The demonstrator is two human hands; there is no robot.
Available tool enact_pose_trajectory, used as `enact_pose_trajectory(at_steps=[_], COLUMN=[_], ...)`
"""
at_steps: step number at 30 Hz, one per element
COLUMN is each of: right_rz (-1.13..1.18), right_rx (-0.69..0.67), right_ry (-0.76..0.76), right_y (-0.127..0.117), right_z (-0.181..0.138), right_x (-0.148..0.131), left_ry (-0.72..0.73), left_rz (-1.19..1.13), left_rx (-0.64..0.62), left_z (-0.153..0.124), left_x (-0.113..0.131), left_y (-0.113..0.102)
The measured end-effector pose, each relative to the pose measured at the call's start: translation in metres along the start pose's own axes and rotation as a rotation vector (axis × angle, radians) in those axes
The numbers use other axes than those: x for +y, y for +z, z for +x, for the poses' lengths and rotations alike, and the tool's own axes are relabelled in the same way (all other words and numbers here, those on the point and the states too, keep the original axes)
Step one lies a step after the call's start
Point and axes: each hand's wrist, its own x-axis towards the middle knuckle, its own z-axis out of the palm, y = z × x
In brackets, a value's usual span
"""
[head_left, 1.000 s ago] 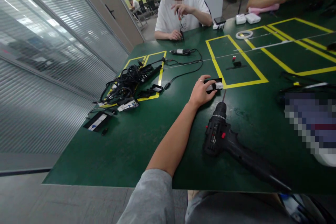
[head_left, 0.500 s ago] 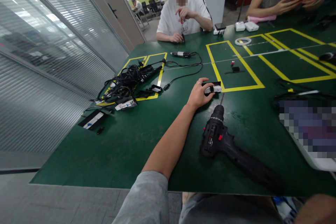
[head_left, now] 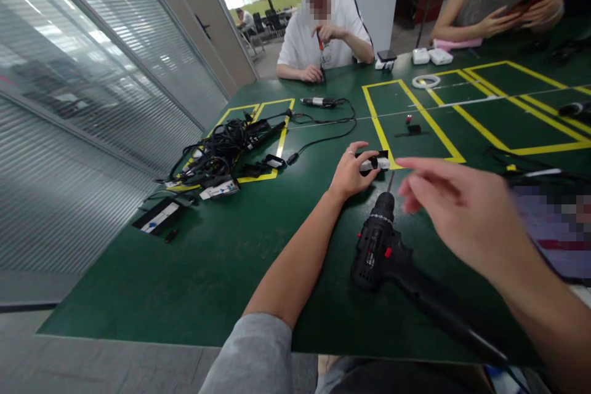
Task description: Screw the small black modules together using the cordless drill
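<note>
On the near part of the green worktop (head_left: 221, 283), a black cordless drill with red buttons (head_left: 379, 246) lies on its side, its handle running toward the near edge, presumably so it can be picked up easily. Over its handle hangs the bare right hand (head_left: 466, 206), blurred, its grip loosely open, index finger stretched out, nothing visible in it. Just beyond the drill's tip, the left hand (head_left: 351, 172) has its grip closed around a small black-and-white flat piece (head_left: 383, 163), thumb and fingers curved about it, seemingly to steady it low over the worktop; whether it touches is hard to tell. Farther left, a heap of tangled black cables (head_left: 226, 141) overlaps yellow tape outlines (head_left: 373, 112), which probably mark off places. Beyond, a black-and-silver pen-shaped tool (head_left: 318, 102) lies with its cord slack, near a white-shirted co-worker (head_left: 344, 18).
</note>
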Motion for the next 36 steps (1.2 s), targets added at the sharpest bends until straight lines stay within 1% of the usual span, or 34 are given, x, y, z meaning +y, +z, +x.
enact_pose_trajectory(at_steps=[2, 3, 4, 6, 7, 9, 11, 13, 14, 16, 17, 20, 22, 27, 30, 33, 36], right_rz=[-0.034, -0.068, -0.073, -0.009, 0.024, 0.053, 0.127, 0.197, 0.197, 0.105, 0.054, -0.062, -0.123, -0.181, -0.23, -0.28, -0.275], right_rx=[0.104, 0.12, 0.108, -0.011, -0.062, -0.064, -0.042, -0.011, 0.027, 0.149, 0.172, 0.133, 0.084, -0.005, -0.045, -0.058, -0.051], right_ry=[0.048, 0.075, 0.083, 0.072, 0.059, -0.007, -0.012, 0.033, 0.052, 0.04, 0.02, -0.08, -0.141, -0.206, -0.225, -0.222, -0.236], right_y=[0.017, 0.028, 0.039, 0.062, 0.071, 0.085, 0.092, 0.091, 0.089, 0.082, 0.079, 0.073, 0.074, 0.079, 0.08, 0.079, 0.078], right_z=[0.028, 0.041, 0.052, 0.068, 0.073, 0.076, 0.076, 0.076, 0.076, 0.075, 0.075, 0.072, 0.071, 0.069, 0.07, 0.07, 0.07], right_x=[0.025, 0.04, 0.053, 0.072, 0.077, 0.082, 0.085, 0.092, 0.097, 0.108, 0.113, 0.122, 0.124, 0.129, 0.135, 0.139, 0.138], left_ry=[0.021, 0.032, 0.042, 0.07, 0.087, 0.117, 0.121, 0.089, 0.068, 0.03, 0.015, -0.026, -0.049, -0.076, -0.057, -0.024, -0.016], left_rz=[0.011, 0.016, 0.019, 0.017, 0.012, 0.002, 0.002, 0.018, 0.032, 0.069, 0.088, 0.115, 0.108, 0.026, -0.025, -0.069, -0.113], left_rx=[0.024, 0.035, 0.043, 0.049, 0.049, 0.037, 0.02, 0.01, 0.006, -0.015, -0.035, -0.098, -0.107, -0.052, -0.018, 0.012, 0.051], left_z=[0.001, 0.001, 0.001, 0.002, 0.002, 0.002, 0.003, 0.003, 0.003, 0.002, 0.002, 0.0, -0.002, -0.003, -0.002, -0.001, 0.0], left_x=[0.004, 0.006, 0.007, 0.009, 0.01, 0.011, 0.011, 0.008, 0.006, 0.0, -0.003, -0.012, -0.014, -0.012, -0.011, -0.012, -0.014], left_y=[-0.003, -0.004, -0.005, -0.006, -0.007, -0.008, -0.008, -0.007, -0.005, -0.001, 0.001, 0.007, 0.009, 0.007, 0.006, 0.007, 0.008])
